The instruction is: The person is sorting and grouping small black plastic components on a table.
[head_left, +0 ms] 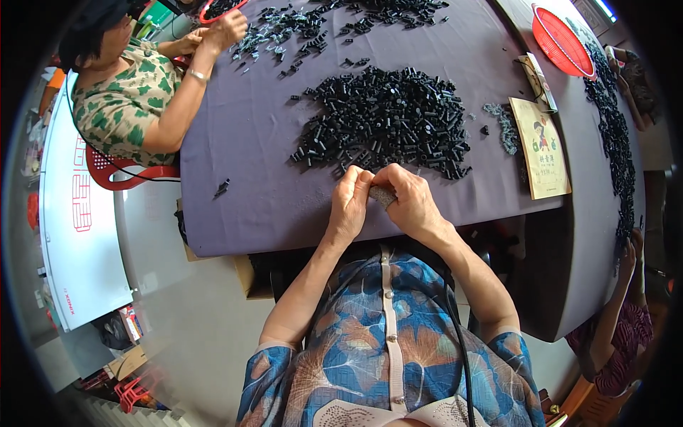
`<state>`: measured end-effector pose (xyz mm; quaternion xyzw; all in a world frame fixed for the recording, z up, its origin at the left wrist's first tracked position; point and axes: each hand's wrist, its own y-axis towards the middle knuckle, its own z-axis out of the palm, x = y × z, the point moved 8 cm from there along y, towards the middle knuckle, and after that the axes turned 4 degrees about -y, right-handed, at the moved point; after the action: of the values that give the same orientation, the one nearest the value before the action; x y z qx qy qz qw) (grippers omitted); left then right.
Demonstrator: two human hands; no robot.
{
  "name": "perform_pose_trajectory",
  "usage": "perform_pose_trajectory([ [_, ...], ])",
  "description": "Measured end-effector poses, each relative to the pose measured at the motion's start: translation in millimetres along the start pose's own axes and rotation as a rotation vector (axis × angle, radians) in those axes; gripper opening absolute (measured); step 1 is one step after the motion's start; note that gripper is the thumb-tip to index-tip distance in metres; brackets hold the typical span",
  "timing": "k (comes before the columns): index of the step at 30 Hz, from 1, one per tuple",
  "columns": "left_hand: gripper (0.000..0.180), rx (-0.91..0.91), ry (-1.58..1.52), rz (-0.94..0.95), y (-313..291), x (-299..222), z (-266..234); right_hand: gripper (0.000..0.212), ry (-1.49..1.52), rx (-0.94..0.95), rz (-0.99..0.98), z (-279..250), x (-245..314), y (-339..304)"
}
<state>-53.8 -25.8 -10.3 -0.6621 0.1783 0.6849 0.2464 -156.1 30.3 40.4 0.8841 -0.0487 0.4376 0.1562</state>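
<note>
My left hand [348, 202] and my right hand [413, 202] meet at the near edge of a large pile of short black tubular parts [384, 121]. The fingers of both are closed, with thumbs and fingertips pressed together. A small grey speckled piece [383, 197] shows under the curled fingers of my right hand; its kind is unclear. Whatever sits between the fingertips of my left hand is hidden. The pile lies on a grey-purple cloth [263, 185] covering the table.
A yellow booklet [539, 149] lies right of the pile, beside small clear bits [504, 127]. A red basket [563, 41] stands farther right, near more black parts [613, 142]. At left a co-worker [135, 99] handles parts; other people's arms [626, 263] reach in at right.
</note>
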Motion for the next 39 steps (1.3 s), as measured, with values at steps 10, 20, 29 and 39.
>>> perform_pose_trajectory([
  [10,0.038,0.109,0.180,0.032,8,-6,5,0.021,-0.016,0.067,0.002,-8,-3,10],
  [20,0.046,0.107,-0.072,-0.192,8,4,4,0.030,-0.119,-0.031,-0.206,-6,6,6],
  [29,0.052,0.108,-0.029,-0.069,11,-4,7,0.029,-0.208,-0.058,-0.325,1,13,3],
  [39,0.039,0.124,-0.167,-0.222,1,6,12,0.041,-0.184,-0.083,-0.255,-2,2,2],
])
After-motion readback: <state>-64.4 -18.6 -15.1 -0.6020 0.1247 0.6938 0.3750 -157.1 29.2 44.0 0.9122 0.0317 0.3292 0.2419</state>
